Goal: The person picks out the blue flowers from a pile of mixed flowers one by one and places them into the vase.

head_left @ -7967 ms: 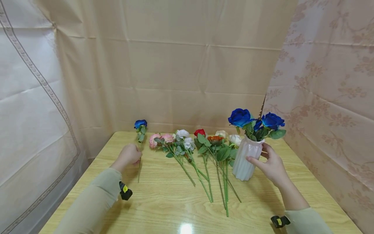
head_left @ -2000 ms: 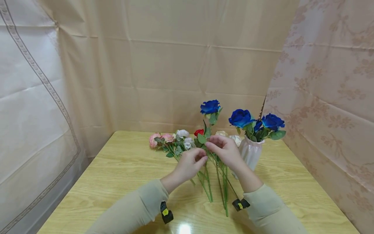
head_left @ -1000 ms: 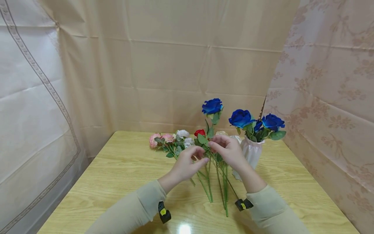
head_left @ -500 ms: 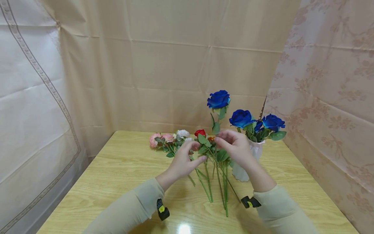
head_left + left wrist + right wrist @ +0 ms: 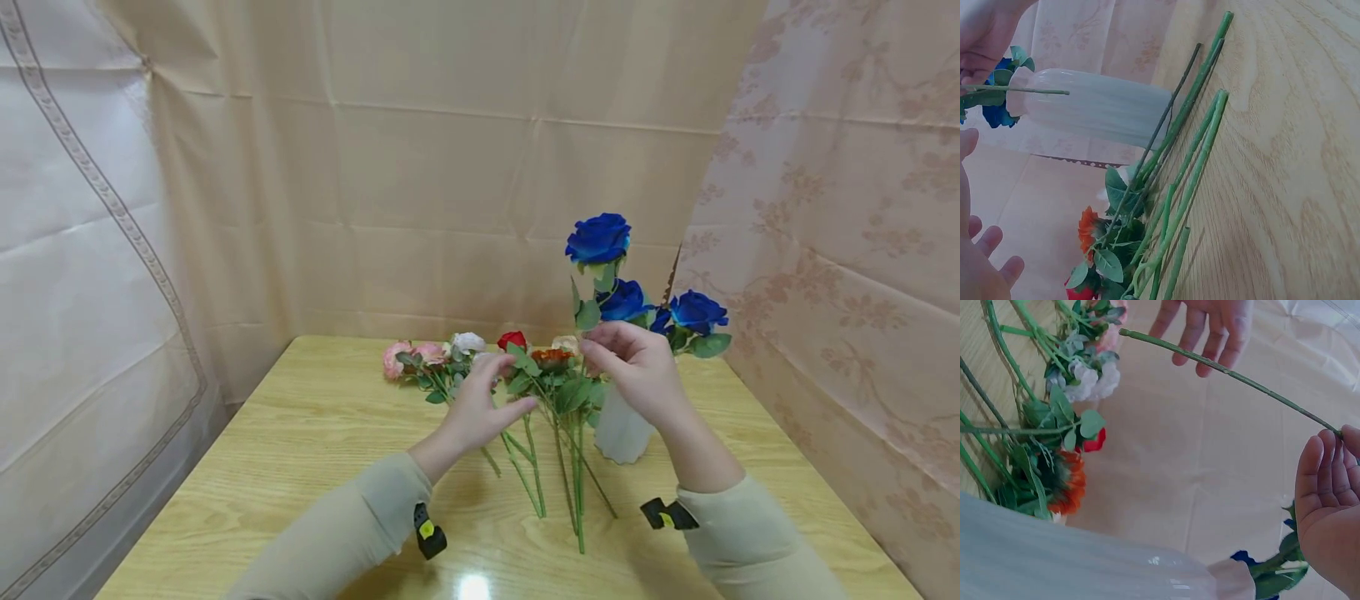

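A blue rose (image 5: 598,240) stands upright in the air, its stem pinched between thumb and fingers of my right hand (image 5: 637,367). In the right wrist view the bare lower stem (image 5: 1229,372) slants out from those fingertips toward the left hand. My left hand (image 5: 476,408) is held with fingers and thumb spread, above the lying flowers, and grips nothing. Behind the right hand stands the pale ribbed vase (image 5: 624,429), partly covered by it. Blue roses (image 5: 699,312) fill the vase, and the raised rose overlaps one of them in the head view.
Lying on the wooden table (image 5: 300,492) are pink flowers (image 5: 412,358), white flowers (image 5: 468,342), a red rose (image 5: 513,340) and an orange flower (image 5: 552,358). Their stems (image 5: 579,492) point toward the near edge. Beige cloth (image 5: 480,183) hangs behind the table.
The blue rose was lying at the left under my left hand while the right held the vase. The right hand now holds it, moved right and up toward the vase; the left hand has opened.
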Tool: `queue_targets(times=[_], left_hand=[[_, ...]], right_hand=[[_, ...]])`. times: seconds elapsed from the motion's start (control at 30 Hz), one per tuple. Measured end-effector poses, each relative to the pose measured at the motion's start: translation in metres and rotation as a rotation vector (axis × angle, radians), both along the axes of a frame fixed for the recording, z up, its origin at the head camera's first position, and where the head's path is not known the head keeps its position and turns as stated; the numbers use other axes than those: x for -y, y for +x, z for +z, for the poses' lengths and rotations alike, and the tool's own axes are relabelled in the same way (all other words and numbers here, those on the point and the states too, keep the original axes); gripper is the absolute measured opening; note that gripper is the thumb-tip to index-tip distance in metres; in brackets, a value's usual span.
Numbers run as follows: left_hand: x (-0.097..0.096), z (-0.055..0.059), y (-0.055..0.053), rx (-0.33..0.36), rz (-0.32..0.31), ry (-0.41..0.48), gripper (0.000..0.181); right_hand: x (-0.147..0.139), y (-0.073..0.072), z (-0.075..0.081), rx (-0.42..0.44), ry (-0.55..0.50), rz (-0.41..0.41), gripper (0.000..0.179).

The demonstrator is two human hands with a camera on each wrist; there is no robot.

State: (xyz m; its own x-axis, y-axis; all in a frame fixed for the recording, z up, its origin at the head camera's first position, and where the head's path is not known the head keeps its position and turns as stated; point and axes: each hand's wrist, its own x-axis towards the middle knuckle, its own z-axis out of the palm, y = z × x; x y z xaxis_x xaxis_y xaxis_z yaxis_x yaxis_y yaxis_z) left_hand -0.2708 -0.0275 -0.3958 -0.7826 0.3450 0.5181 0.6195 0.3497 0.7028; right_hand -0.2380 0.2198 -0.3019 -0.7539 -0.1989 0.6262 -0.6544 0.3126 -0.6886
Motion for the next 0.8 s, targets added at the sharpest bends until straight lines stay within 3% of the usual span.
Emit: queue_targets(times=[0.5,0.8], left_hand=[[-0.017,0.000,-0.001,0.102,-0.030,0.017,0.081],[-0.024,0.003,-0.005,0.101,-0.028,0.011,0.082]], right_hand=[[-0.028,0.014,0.023,-0.090,-0.069,-0.041,0.006],[-0.043,0.021,0.040,-0.092,-0.099,-0.105,0.009]])
